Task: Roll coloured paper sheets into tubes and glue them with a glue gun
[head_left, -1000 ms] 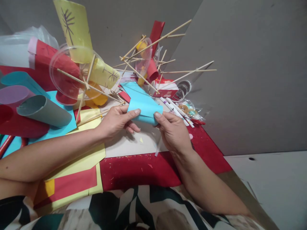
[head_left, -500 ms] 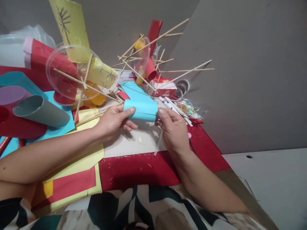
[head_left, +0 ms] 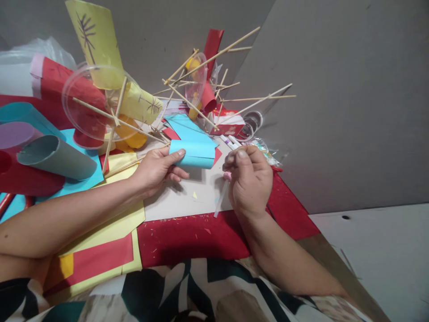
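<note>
My left hand (head_left: 157, 172) is closed round the left end of a rolled blue paper tube (head_left: 197, 154), thumb on top and fingers beneath. A seam runs along the tube's near side. To the right of the tube and apart from it, my right hand (head_left: 251, 179) has its fingers curled in a pinch; anything between them is too small to make out. Just below those fingertips shows a small pink piece (head_left: 227, 175), and a translucent stick (head_left: 220, 201) lies beside that hand. Under both hands is a pale board (head_left: 177, 201).
On the left stand paper tubes, among them a grey one (head_left: 58, 156), and a stick frame with a clear plastic disc (head_left: 90, 127). Another wooden stick structure (head_left: 191, 100) rises at the back. White markers (head_left: 231, 141) lie beyond my right hand. A grey wall (head_left: 351, 112) borders the right.
My right hand has let go of the tube's right end and moved slightly right, fingers curled. My left hand still holds the tube, which has shifted slightly left in view.
</note>
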A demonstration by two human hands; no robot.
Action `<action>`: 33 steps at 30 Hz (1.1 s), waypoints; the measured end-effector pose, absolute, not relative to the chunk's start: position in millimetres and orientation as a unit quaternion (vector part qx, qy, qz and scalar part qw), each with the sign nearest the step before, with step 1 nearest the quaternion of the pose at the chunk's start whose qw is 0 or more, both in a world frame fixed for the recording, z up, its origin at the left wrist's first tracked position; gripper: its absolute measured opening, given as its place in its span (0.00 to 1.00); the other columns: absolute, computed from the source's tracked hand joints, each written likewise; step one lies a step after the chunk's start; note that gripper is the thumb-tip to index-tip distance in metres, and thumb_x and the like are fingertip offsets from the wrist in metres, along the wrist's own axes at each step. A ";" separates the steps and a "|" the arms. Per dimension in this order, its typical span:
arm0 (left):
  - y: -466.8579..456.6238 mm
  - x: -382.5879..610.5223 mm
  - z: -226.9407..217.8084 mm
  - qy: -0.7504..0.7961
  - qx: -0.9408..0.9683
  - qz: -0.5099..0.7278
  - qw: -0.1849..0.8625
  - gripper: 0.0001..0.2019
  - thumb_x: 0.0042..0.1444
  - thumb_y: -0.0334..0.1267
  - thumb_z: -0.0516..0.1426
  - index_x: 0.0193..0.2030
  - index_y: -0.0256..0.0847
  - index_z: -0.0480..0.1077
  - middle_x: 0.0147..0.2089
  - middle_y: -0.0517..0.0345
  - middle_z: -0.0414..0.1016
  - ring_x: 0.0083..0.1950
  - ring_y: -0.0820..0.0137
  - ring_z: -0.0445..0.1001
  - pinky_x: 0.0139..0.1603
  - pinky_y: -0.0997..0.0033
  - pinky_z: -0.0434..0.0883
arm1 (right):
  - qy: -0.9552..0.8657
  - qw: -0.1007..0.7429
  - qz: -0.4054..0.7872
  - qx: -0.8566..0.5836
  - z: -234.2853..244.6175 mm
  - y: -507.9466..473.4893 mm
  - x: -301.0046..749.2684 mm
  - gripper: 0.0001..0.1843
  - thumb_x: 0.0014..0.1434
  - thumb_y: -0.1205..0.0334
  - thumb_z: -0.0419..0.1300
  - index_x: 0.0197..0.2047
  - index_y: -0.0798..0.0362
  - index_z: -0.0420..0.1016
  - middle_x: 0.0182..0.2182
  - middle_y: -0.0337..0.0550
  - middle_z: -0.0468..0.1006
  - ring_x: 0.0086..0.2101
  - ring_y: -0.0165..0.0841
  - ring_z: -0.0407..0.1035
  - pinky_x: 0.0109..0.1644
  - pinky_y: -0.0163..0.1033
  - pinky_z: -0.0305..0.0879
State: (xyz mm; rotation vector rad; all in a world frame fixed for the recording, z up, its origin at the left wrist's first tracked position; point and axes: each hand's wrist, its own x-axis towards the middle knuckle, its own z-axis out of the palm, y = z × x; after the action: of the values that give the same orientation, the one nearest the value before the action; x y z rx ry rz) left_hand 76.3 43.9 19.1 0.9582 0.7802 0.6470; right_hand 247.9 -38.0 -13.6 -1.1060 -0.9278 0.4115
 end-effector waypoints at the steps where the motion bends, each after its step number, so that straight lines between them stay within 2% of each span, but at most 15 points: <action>1: 44.2 76.3 18.6 0.358 0.441 0.297 0.767 0.06 0.64 0.30 0.59 0.34 0.35 0.72 0.21 0.62 0.75 0.20 0.75 0.76 0.18 0.82 0.70 | -0.424 0.732 0.200 -0.494 -12.2 -38.3 247.0 0.13 0.64 0.51 0.61 0.32 0.49 0.69 0.27 0.35 0.67 0.27 0.27 0.63 0.32 0.35 0.63; 6: 45.8 76.6 17.0 0.353 0.450 0.290 0.767 0.04 0.63 0.33 0.61 0.37 0.36 0.73 0.20 0.63 0.74 0.19 0.76 0.75 0.19 0.83 0.70 | -0.414 0.767 0.233 -0.431 -5.3 -39.0 241.1 0.17 0.64 0.55 0.60 0.25 0.49 0.63 0.21 0.33 0.60 0.23 0.28 0.58 0.28 0.36 0.57; 11: 45.7 75.1 15.4 0.325 0.470 0.292 0.767 0.05 0.62 0.35 0.61 0.36 0.36 0.73 0.20 0.63 0.74 0.20 0.75 0.76 0.19 0.83 0.69 | -0.409 0.775 0.189 -0.444 -4.7 -38.4 240.0 0.25 0.65 0.50 0.59 0.21 0.49 0.58 0.17 0.32 0.56 0.20 0.27 0.54 0.25 0.37 0.52; 14: 45.0 74.0 14.9 0.300 0.482 0.305 0.765 0.08 0.59 0.38 0.65 0.34 0.36 0.72 0.21 0.62 0.76 0.20 0.76 0.76 0.19 0.82 0.70 | -0.405 0.769 0.160 -0.467 -7.2 -38.2 242.2 0.24 0.66 0.49 0.58 0.22 0.50 0.61 0.18 0.32 0.58 0.20 0.26 0.57 0.26 0.37 0.53; 16: 44.6 73.7 14.7 0.283 0.492 0.315 0.761 0.11 0.56 0.40 0.67 0.33 0.36 0.71 0.22 0.61 0.77 0.20 0.76 0.76 0.20 0.83 0.70 | -0.392 0.767 0.161 -0.482 -8.1 -38.1 243.6 0.21 0.65 0.48 0.59 0.25 0.50 0.65 0.20 0.33 0.63 0.21 0.26 0.59 0.26 0.36 0.55; 19: 44.0 73.8 14.5 0.266 0.510 0.328 0.749 0.16 0.51 0.45 0.70 0.31 0.36 0.71 0.22 0.61 0.77 0.21 0.76 0.76 0.20 0.83 0.71 | -0.361 0.762 0.189 -0.503 -7.4 -37.7 244.6 0.12 0.60 0.50 0.65 0.35 0.48 0.69 0.28 0.34 0.73 0.25 0.26 0.65 0.28 0.35 0.61; 22: 43.0 74.0 14.2 0.268 0.526 0.336 0.734 0.18 0.48 0.49 0.70 0.31 0.36 0.72 0.21 0.61 0.77 0.21 0.75 0.76 0.21 0.82 0.72 | -0.358 0.759 0.208 -0.502 -6.8 -37.2 244.8 0.14 0.56 0.55 0.68 0.43 0.46 0.70 0.31 0.35 0.75 0.28 0.28 0.68 0.30 0.35 0.65; 27: 41.5 73.5 13.7 0.280 0.553 0.342 0.706 0.16 0.51 0.49 0.68 0.31 0.37 0.73 0.20 0.60 0.76 0.21 0.75 0.76 0.22 0.81 0.72 | -0.378 0.751 0.195 -0.505 -9.7 -37.5 246.6 0.09 0.61 0.52 0.64 0.41 0.47 0.80 0.21 0.32 0.68 0.24 0.27 0.63 0.30 0.35 0.63; 30: 40.0 73.0 14.0 0.285 0.567 0.346 0.691 0.17 0.51 0.50 0.68 0.31 0.37 0.73 0.20 0.60 0.76 0.22 0.74 0.76 0.22 0.81 0.72 | -0.394 0.721 0.218 -0.526 -11.8 -37.8 247.9 0.14 0.59 0.45 0.65 0.39 0.47 0.81 0.23 0.34 0.71 0.24 0.27 0.63 0.31 0.35 0.63; 33: 37.0 72.6 15.7 0.282 0.579 0.341 0.685 0.19 0.50 0.53 0.69 0.32 0.37 0.74 0.19 0.60 0.76 0.21 0.74 0.76 0.23 0.80 0.72 | -0.400 0.689 0.270 -0.540 -13.4 -37.6 247.0 0.18 0.52 0.42 0.69 0.37 0.47 0.81 0.27 0.35 0.75 0.27 0.28 0.66 0.34 0.36 0.66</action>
State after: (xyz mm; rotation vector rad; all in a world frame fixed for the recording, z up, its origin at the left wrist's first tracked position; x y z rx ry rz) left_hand 72.6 37.0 15.7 1.2974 0.6320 0.7642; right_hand 247.0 -37.6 -13.4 -1.2076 -0.8957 0.6042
